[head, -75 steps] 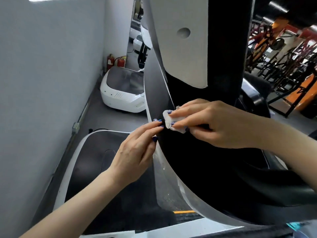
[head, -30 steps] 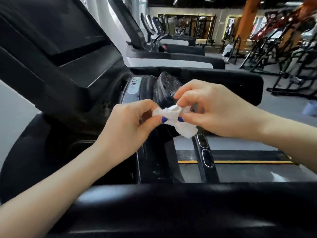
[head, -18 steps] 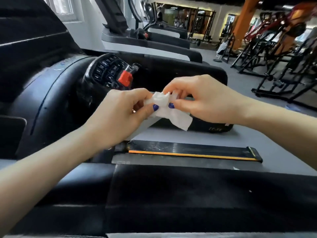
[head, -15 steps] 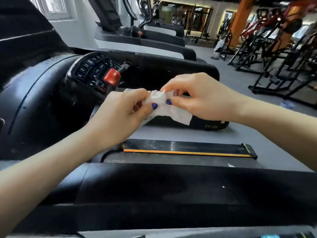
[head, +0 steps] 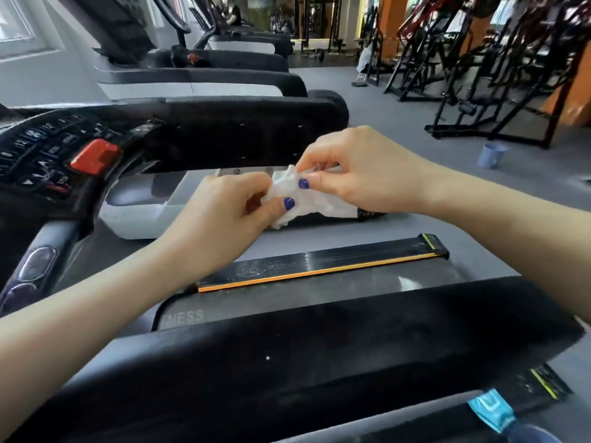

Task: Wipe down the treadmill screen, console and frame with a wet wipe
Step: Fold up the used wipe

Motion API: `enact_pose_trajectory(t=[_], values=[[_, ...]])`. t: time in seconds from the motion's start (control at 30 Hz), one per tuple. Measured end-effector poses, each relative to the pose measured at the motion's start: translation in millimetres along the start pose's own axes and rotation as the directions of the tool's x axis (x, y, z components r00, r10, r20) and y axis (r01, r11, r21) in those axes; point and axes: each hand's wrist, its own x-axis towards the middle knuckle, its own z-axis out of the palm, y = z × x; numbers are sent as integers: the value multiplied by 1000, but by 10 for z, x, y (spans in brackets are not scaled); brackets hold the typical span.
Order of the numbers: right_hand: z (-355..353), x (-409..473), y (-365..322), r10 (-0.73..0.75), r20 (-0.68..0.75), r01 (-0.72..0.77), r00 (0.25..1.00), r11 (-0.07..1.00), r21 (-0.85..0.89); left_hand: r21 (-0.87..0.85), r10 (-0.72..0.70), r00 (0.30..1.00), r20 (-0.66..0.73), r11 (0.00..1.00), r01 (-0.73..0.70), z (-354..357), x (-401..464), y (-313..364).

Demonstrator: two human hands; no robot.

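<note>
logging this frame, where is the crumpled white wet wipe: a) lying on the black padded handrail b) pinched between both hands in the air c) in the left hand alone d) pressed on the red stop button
b: the crumpled white wet wipe is pinched by the left hand and the right hand, held off every surface.

Wet wipe [head: 307,203] partly hidden inside both hands' fingers, console keypad [head: 35,148] cut off at left edge with blurred labels, blue object [head: 492,410] cropped at bottom edge, distant gym machines [head: 479,59] blurred.
</note>
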Motion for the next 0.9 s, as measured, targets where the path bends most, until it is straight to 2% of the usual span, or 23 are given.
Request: enact_pose_trajectory(t=[0.13, 0.53, 0.9], values=[[-101, -101, 454, -19, 10, 18, 1000, 999, 34, 41, -43, 999, -16, 998, 44, 297, 260, 251], [-718, -504, 2187, -207, 101, 193, 973, 972, 131, 102, -331, 934, -134, 933, 345, 1558, 1020, 1432], [-681, -942, 2671, -268, 129, 210, 955, 914, 347, 38, -539, 827, -158, 834, 550, 2150, 898, 2106]])
